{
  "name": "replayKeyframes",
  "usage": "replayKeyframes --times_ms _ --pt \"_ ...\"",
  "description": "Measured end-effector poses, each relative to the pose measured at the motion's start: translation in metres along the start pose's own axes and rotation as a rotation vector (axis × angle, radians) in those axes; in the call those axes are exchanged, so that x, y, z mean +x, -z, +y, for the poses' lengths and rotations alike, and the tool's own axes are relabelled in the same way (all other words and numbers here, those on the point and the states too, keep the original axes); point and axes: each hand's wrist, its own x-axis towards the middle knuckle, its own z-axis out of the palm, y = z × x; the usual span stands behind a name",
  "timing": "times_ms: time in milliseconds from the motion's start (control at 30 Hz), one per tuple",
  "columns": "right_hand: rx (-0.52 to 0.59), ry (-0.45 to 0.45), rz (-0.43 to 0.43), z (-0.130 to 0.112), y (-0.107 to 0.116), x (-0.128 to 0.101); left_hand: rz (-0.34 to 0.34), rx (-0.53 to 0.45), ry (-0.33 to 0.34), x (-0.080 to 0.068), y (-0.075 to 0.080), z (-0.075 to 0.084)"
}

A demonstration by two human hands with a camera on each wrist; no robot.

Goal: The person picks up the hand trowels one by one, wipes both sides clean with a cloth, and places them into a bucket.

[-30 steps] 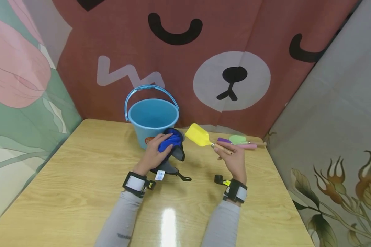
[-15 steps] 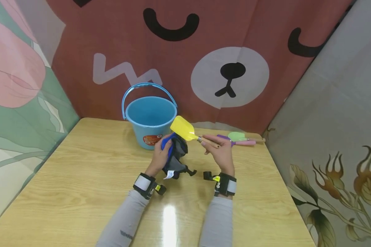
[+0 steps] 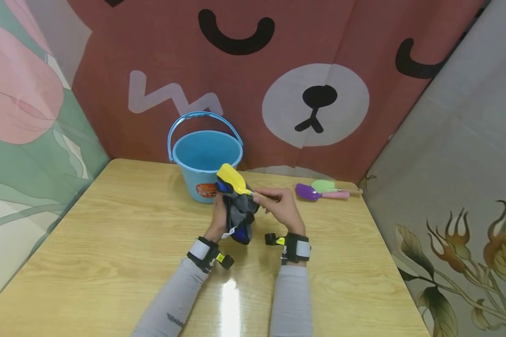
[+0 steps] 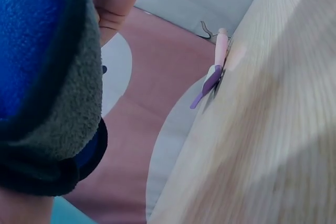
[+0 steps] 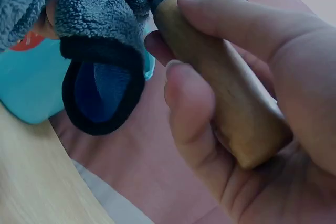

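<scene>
My left hand (image 3: 219,217) holds a folded grey and blue plush cloth (image 3: 239,210) with black edging and a small white label. Most of its fingers are hidden by the cloth. In my right hand (image 3: 284,208) is a small yellow toy shovel (image 3: 232,178), gripped by its wooden handle (image 5: 220,82). The shovel's yellow blade lies over the top of the cloth in the head view. In the right wrist view, the far end of the handle meets the grey fabric, and the thumb and fingers wrap the wood.
Behind the left hand a light blue bucket (image 3: 188,182) stands with its handle raised. On the right of the wooden table (image 3: 109,243) lie a purple shovel (image 3: 307,192) with a pink handle and a green shovel (image 3: 322,185). A bear-print curtain (image 3: 320,28) closes off the back.
The right hand has moved left with the yellow shovel, bringing its blade from beside the cloth to over it. My left hand has turned and lifted the cloth away from the bucket.
</scene>
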Motion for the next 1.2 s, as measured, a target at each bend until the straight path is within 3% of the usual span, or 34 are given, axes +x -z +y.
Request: replayKeyframes --times_ms 200,267,533,767,900,1000,1200 --pt "-0.055 -0.038 -0.023 -0.003 -0.002 0.001 0.149 0.152 0.033 0.000 -0.002 0.000" --pt "-0.068 -0.043 -0.032 -0.001 -0.001 0.001 0.169 0.201 0.039 0.000 0.000 -0.001" --pt "-0.080 -0.065 -0.067 0.004 0.005 -0.002 0.116 0.253 0.024 0.002 0.004 -0.007" --pt "-0.055 -0.075 -0.090 0.005 0.012 -0.006 0.071 0.304 -0.129 0.005 0.007 -0.008" --pt "-0.050 -0.077 -0.097 0.003 0.014 -0.007 0.058 0.319 -0.178 0.007 0.008 -0.005" --pt "-0.039 -0.081 -0.103 0.002 0.015 -0.008 0.050 0.303 -0.190 0.008 0.007 -0.001" --pt "-0.035 -0.083 -0.109 0.027 0.019 -0.005 0.078 0.221 -0.214 0.011 0.010 0.006"
